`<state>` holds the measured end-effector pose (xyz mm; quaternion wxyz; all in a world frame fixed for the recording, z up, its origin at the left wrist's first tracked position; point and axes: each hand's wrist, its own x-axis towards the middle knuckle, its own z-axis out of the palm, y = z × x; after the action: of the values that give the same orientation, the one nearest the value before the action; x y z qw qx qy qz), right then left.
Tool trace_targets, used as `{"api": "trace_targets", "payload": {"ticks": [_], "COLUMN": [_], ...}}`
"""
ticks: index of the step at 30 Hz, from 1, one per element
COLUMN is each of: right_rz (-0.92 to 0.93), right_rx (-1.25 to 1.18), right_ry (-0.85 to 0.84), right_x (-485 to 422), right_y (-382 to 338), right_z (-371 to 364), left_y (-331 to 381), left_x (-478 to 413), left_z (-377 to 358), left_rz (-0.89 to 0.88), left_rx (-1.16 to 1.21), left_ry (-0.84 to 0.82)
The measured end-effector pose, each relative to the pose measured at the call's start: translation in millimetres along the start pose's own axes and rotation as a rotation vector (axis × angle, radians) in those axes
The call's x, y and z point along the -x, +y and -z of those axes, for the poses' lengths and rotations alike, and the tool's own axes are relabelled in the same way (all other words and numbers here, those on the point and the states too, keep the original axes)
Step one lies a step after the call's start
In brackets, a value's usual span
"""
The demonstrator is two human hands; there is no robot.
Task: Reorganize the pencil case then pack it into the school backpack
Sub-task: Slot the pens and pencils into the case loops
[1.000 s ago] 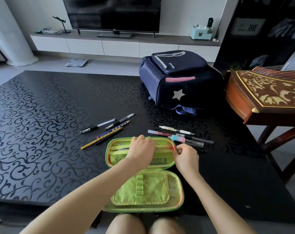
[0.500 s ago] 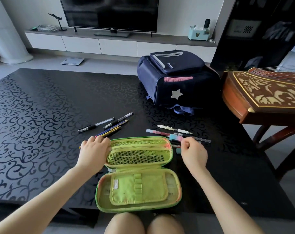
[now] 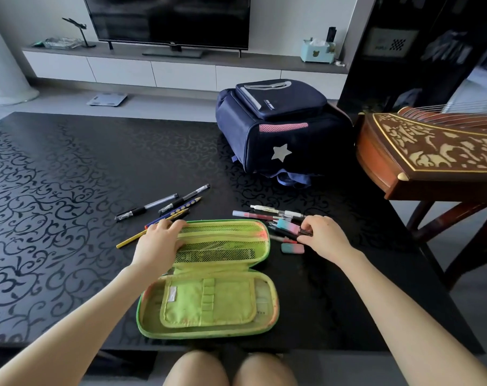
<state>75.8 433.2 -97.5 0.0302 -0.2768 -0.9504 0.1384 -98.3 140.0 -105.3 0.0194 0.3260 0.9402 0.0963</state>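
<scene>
The green pencil case (image 3: 208,302) lies open on the black table (image 3: 69,190), mesh half farther from me and flap half nearer. My left hand (image 3: 158,243) rests on the left end of the mesh half, its fingers curled over the far rim. To the right of the case, my right hand (image 3: 324,236) pinches a dark pen (image 3: 285,234) in a pile of pens (image 3: 267,214). A teal-and-pink eraser (image 3: 292,248) lies beside the case. Left of the case lie more pens and pencils (image 3: 167,206). The navy backpack (image 3: 278,135) lies behind, zipped shut.
A carved wooden zither (image 3: 431,151) on a stand juts in at the right, close to the backpack and the table's right edge. A yellow pencil (image 3: 130,240) pokes out from under my left hand. Beyond the table stand a TV and a low cabinet.
My left hand left the case's inside, swung left over the pencils, then came back onto the case's left end. My right hand moved right onto the pen pile. The eraser now lies uncovered.
</scene>
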Motion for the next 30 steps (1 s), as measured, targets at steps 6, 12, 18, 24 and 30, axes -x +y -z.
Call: {"api": "trace_targets", "payload": {"ticks": [6,12,18,24,30], "right_rz": [0.078,0.049,0.022,-0.137,-0.175], "right_rx": [0.193,0.313,-0.196,-1.29,-1.434], "right_ry": [0.019,0.076,0.093,-0.412,-0.462], "right_x": [8,14,53,95,111], "right_y": [6,4,-36,-117,-161], "right_z": [3,0,26,23,4], "left_y": [-3,-3,20,70,63], "left_x": [-1,2,17,63,84], "left_z": [-1,1,23,61,62], "left_rz": [0.003,0.002,-0.032,0.101,0.204], "left_rx": [0.058,0.069,0.217,1.021,1.285], "left_ry": [0.017,0.028,0.191,-0.249,-0.313]}}
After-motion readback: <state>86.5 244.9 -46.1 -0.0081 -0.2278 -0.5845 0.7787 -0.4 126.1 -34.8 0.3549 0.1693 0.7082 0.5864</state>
